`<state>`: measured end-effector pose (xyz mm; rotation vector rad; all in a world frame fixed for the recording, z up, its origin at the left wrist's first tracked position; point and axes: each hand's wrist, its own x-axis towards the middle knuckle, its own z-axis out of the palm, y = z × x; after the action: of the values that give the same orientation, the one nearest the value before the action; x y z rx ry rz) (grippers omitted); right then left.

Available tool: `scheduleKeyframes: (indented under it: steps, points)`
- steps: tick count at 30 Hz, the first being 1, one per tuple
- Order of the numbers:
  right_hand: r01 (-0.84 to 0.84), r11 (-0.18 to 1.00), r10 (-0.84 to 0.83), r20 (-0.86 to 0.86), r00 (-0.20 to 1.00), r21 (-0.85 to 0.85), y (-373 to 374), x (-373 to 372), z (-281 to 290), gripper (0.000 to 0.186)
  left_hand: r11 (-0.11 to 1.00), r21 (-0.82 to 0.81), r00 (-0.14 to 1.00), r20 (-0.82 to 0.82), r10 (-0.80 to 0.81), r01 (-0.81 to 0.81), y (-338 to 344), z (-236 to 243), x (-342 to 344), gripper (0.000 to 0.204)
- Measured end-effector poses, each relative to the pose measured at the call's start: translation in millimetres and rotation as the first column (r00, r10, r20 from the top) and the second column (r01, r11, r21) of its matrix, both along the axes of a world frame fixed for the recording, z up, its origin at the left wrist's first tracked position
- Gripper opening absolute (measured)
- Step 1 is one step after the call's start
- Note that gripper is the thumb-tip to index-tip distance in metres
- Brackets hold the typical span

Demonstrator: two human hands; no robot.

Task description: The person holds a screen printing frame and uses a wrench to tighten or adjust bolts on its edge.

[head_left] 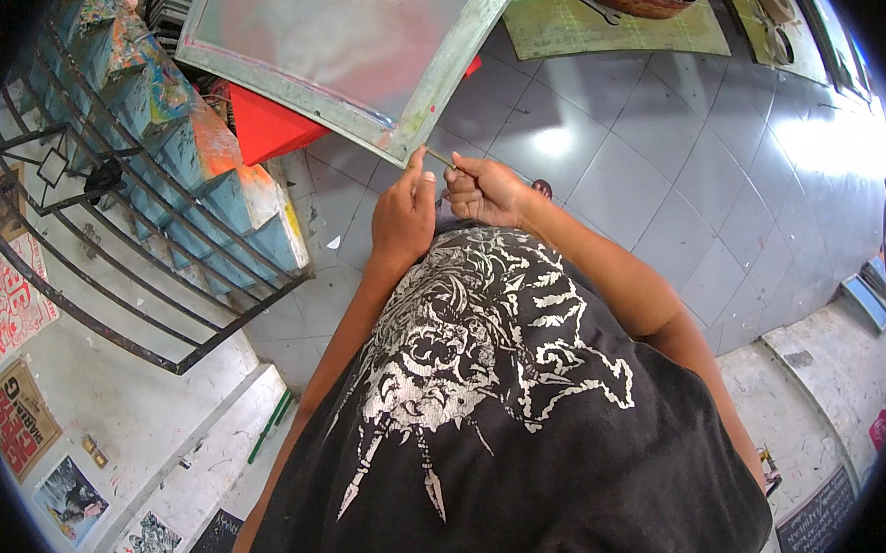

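A screen-printing frame (353, 127) with a pale metal border and a stained, cloudy mesh fills the upper middle, one corner pointing at me. My left hand (404, 210) is closed at that corner, its index fingertip against or just under the edge. What its curled fingers hold, if anything, is hidden. Beside it, my right hand (489, 189) has its fingers wrapped round a thin, dull metal rod (439, 158). The rod slants up left toward the corner and my left fingertips. Its kind is too small to tell.
Under the frame shows something red (270, 125). Paint-stained blue steps (187, 170) and a black metal railing (142, 272) stand left. At the upper right, a green mat (611, 39) bears a wrench (589, 0) and a round tin (639, 1) of small metal parts. Grey tiles (638, 166) cover the floor.
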<state>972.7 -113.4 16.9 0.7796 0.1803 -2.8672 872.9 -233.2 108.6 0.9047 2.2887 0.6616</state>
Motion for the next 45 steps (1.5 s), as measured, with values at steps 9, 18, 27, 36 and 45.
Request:
scheduleKeyframes:
  steps: [9,18,27,36,45]
  points:
    - [-0.045,-0.324,-0.056,0.028,0.998,0.945,-7.8,0.4,10.7,0.037,1.000,-0.030,1.000,0.031,0.006,-0.005,0.3,-0.3,-0.1,0.048]
    - [-0.007,0.977,-0.007,0.061,0.998,0.214,-2.3,-0.3,-5.6,0.035,0.999,0.043,1.000,0.002,0.003,-0.003,-0.3,-4.4,0.3,0.048]
    - [-0.099,-0.194,-0.007,0.100,0.995,0.976,-6.7,3.9,23.7,0.029,1.000,-0.013,1.000,-0.020,-0.008,0.008,-1.0,-4.2,-0.5,0.047]
    - [-0.020,0.725,0.011,0.018,1.000,0.688,-9.7,-2.0,0.3,0.035,1.000,-0.008,0.999,-0.032,-0.013,0.012,-2.1,-6.6,-1.8,0.046]
    - [-0.013,0.966,0.020,-0.022,1.000,0.257,-5.2,-1.5,4.6,0.038,0.999,0.005,0.998,-0.053,-0.032,0.032,-2.8,-9.5,-1.2,0.050]
